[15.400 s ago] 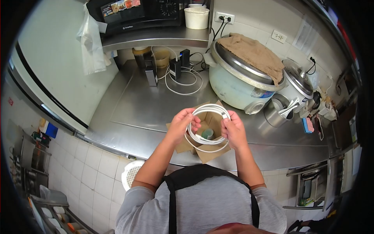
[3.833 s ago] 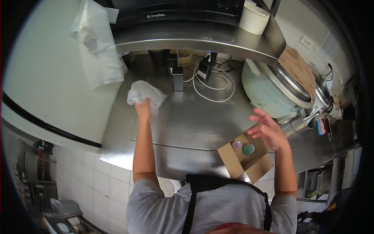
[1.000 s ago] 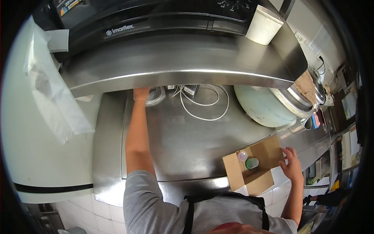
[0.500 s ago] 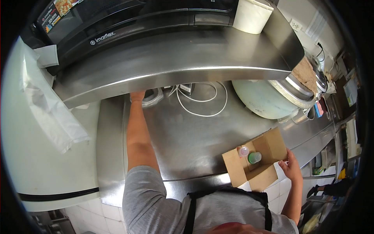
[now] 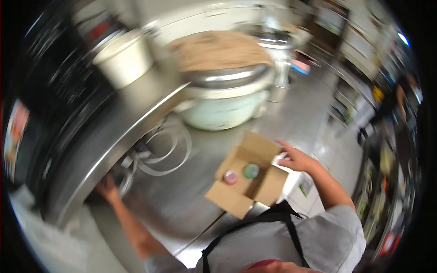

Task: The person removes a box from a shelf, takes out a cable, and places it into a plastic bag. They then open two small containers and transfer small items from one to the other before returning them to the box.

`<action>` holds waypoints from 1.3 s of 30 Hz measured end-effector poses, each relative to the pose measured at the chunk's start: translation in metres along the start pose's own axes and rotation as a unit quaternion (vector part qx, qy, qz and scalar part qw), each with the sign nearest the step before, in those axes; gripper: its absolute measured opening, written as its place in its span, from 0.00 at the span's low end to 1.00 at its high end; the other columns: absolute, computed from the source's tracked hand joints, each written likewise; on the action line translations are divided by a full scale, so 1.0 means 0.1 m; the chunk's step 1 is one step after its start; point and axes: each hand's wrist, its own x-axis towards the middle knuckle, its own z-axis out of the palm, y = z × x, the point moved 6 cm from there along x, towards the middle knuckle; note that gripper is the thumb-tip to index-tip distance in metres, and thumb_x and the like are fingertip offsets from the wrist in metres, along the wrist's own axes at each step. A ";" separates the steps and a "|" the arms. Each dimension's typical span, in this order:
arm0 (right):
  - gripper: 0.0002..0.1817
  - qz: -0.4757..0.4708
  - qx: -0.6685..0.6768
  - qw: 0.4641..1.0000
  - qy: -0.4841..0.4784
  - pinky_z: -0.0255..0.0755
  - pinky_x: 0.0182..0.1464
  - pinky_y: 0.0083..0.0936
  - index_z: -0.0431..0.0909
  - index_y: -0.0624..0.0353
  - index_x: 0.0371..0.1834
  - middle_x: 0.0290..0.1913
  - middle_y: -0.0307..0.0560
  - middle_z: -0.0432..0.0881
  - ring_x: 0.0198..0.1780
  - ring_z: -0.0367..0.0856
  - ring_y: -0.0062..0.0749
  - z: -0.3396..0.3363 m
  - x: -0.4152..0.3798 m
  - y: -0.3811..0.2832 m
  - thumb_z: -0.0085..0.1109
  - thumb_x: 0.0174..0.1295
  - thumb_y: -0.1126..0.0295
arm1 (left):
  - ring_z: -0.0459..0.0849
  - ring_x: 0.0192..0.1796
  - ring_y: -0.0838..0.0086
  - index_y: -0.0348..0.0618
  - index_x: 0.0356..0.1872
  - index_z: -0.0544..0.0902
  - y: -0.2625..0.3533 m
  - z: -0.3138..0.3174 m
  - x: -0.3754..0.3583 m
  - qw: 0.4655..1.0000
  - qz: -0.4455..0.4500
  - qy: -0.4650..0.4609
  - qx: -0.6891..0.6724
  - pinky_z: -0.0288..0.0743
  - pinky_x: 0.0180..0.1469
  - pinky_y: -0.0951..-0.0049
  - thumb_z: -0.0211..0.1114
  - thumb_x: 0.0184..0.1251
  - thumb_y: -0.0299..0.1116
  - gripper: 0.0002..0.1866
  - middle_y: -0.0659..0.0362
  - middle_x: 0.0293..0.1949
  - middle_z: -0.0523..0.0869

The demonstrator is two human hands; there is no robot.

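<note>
At the lower left, my left hand (image 5: 109, 189) reaches under the metal shelf, beside a clear plastic item (image 5: 125, 182) near the cables. Motion smears its fingers, so I cannot tell whether it grips anything. My right hand (image 5: 297, 160) is at the right side of an open cardboard box (image 5: 233, 200); its fingertips are right at the box's edge, thumb and index finger spread apart. Inside the box stand a small container with a green lid (image 5: 251, 171) and another with a pinkish-red top (image 5: 231, 177). The box's flaps are folded outward, close to the counter's front edge.
A white cable (image 5: 187, 152) loops across the steel counter (image 5: 168, 195). Behind it sits a large pale green pot (image 5: 223, 111) with a brown cloth (image 5: 218, 50) on top. The metal shelf (image 5: 109, 145) overhangs at left, bearing a white tub (image 5: 125, 59). Another person (image 5: 396, 102) stands far right.
My view has swung to the right, blurring the scene and bringing the pot and the room beyond into view. My left hand remains under the shelf, my right hand at the box.
</note>
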 end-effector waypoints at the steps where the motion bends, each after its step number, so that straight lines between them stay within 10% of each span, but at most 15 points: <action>1: 0.40 -0.011 0.019 1.000 -0.005 0.70 0.45 0.30 0.46 0.53 0.66 0.46 0.57 0.74 0.40 0.77 0.39 0.06 0.01 0.07 0.56 0.54 0.57 | 0.71 0.50 0.59 0.31 0.52 0.66 -0.01 -0.08 -0.09 0.997 -0.001 0.066 0.037 0.63 0.55 0.65 0.64 0.53 0.36 0.28 0.45 0.50 0.72; 5: 0.32 -0.007 0.044 0.999 -0.030 0.70 0.41 0.30 0.58 0.56 0.59 0.40 0.52 0.76 0.38 0.77 0.37 0.26 -0.03 0.13 0.53 0.55 0.52 | 0.72 0.32 0.79 0.40 0.31 0.73 0.74 0.04 -0.90 0.978 -0.139 -0.062 -0.144 0.66 0.33 0.81 0.50 0.62 0.39 0.12 0.61 0.30 0.76; 10: 0.26 -0.018 0.088 0.996 -0.017 0.68 0.36 0.27 0.63 0.57 0.54 0.30 0.48 0.75 0.31 0.74 0.31 0.48 -0.07 0.24 0.54 0.55 0.57 | 0.80 0.32 0.72 0.39 0.31 0.74 1.84 0.35 -2.14 0.858 -0.267 -0.373 -0.233 0.73 0.33 0.78 0.50 0.62 0.33 0.08 0.56 0.31 0.80; 14: 0.25 0.001 0.111 0.994 -0.005 0.67 0.32 0.24 0.63 0.57 0.54 0.25 0.44 0.73 0.27 0.71 0.28 0.63 -0.15 0.28 0.55 0.53 0.63 | 0.74 0.51 0.65 0.36 0.59 0.60 2.27 0.43 -2.91 0.631 -0.300 -0.650 -0.298 0.70 0.45 0.68 0.38 0.57 0.67 0.43 0.50 0.54 0.70; 26: 0.30 0.020 0.345 0.938 0.014 0.68 0.46 0.24 0.52 0.62 0.61 0.44 0.50 0.74 0.43 0.75 0.30 0.52 -0.53 0.60 0.51 0.55 0.75 | 0.68 0.58 0.67 0.33 0.58 0.61 3.36 0.78 -3.63 0.593 -0.366 -0.642 -0.321 0.62 0.58 0.68 0.53 0.62 0.36 0.26 0.52 0.56 0.69; 29: 0.29 0.007 0.376 0.926 0.025 0.68 0.47 0.24 0.53 0.62 0.61 0.45 0.49 0.73 0.44 0.74 0.29 0.29 -0.73 0.75 0.49 0.55 0.77 | 0.78 0.44 0.59 0.31 0.56 0.61 3.59 0.91 -3.83 0.596 -0.325 -0.643 -0.356 0.78 0.38 0.59 0.53 0.59 0.35 0.26 0.47 0.49 0.73; 39: 0.31 -0.020 0.338 0.928 0.153 0.68 0.44 0.24 0.52 0.61 0.61 0.45 0.48 0.70 0.40 0.72 0.27 -0.97 -1.54 1.83 0.54 0.54 0.72 | 0.79 0.43 0.59 0.32 0.54 0.62 5.11 1.36 -4.74 0.598 -0.230 -0.685 -0.346 0.78 0.37 0.61 0.53 0.57 0.33 0.25 0.47 0.47 0.74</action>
